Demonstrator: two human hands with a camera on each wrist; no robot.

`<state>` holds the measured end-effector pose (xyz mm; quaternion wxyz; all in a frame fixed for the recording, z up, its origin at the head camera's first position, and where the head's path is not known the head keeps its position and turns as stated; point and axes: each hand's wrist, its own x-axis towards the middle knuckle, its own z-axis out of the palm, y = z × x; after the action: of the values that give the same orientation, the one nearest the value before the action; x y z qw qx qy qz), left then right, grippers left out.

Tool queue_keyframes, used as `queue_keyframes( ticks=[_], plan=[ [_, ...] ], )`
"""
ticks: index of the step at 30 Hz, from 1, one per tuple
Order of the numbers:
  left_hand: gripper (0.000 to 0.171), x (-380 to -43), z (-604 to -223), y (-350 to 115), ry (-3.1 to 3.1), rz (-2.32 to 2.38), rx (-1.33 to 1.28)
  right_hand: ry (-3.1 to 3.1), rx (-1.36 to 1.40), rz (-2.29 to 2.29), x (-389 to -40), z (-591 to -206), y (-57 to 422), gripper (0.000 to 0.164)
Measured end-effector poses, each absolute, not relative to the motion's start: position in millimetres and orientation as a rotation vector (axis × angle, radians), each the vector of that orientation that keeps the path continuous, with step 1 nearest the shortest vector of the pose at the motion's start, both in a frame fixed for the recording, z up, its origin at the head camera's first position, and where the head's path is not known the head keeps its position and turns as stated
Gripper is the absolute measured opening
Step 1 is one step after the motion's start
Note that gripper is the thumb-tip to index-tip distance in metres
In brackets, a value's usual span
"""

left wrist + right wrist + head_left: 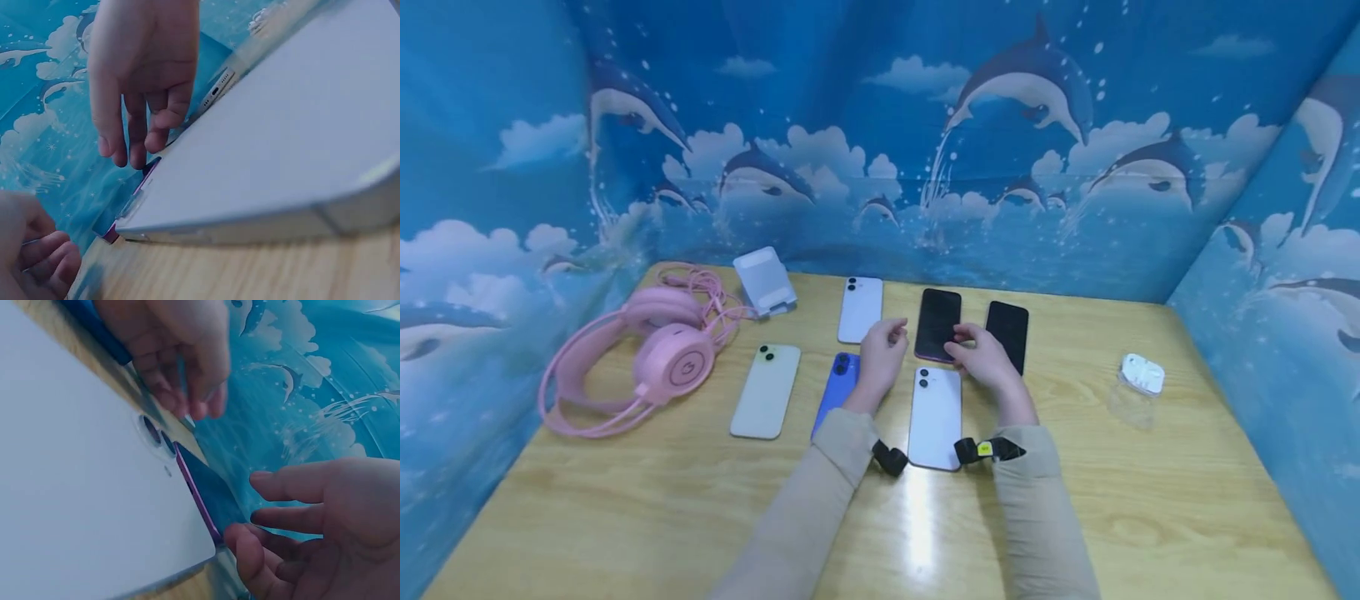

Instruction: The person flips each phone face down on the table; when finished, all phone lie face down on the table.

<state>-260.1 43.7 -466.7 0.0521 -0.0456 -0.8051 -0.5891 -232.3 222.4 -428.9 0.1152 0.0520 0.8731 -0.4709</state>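
My left hand [882, 354] hangs with loosely bent fingers near the top of the blue phone [837, 390], holding nothing. Loosely bent too, my right hand [985, 357] has its fingertips at the lower right corner of a phone lying screen up [938, 323], whose purple edge [199, 499] shows in the right wrist view. Between my wrists lies a white phone [936, 417], back up with two camera lenses. Another black-screened phone [1017, 321] is partly hidden behind my right hand. A second pale phone [861, 310] lies beyond my left hand.
To the left are a pale green phone [765, 392], pink headphones [673, 362] with a coiled cable, and a white phone stand [765, 282]. White earphones in a clear case [1142, 374] sit at the right. A dolphin-print curtain [910, 167] borders the wooden table [1150, 500].
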Motion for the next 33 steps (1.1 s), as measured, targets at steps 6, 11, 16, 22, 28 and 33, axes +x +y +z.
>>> queue_keyframes(
  ticks=[6,11,16,22,28,33],
  plan=[
    [0.034,-254.8,-473.9,47.1,-2.706,-1.499,-0.260,2.650,0.214,-1.250,-233.9,-436.3,220.7,0.058],
    [0.033,-257.6,-472.8,47.3,-2.836,-1.240,-0.360,2.747,0.297,-1.188,-237.5,-440.8,216.0,0.047],
    [0.032,-262.0,-472.7,48.2,-2.880,-1.090,-0.447,2.795,0.327,-1.222,-239.5,-445.3,213.1,0.041],
    [0.034,-260.4,-473.8,47.9,-2.912,-1.036,-0.478,2.655,0.413,-1.468,-240.2,-446.5,213.5,0.040],
    [0.036,-259.7,-472.7,49.3,-2.943,-0.991,-0.501,2.398,0.534,-1.727,-240.0,-441.5,217.4,0.039],
    [0.038,-258.3,-470.3,51.8,-2.975,-0.983,-0.501,2.475,0.531,-1.520,-237.3,-435.9,220.1,0.041]
  ],
)
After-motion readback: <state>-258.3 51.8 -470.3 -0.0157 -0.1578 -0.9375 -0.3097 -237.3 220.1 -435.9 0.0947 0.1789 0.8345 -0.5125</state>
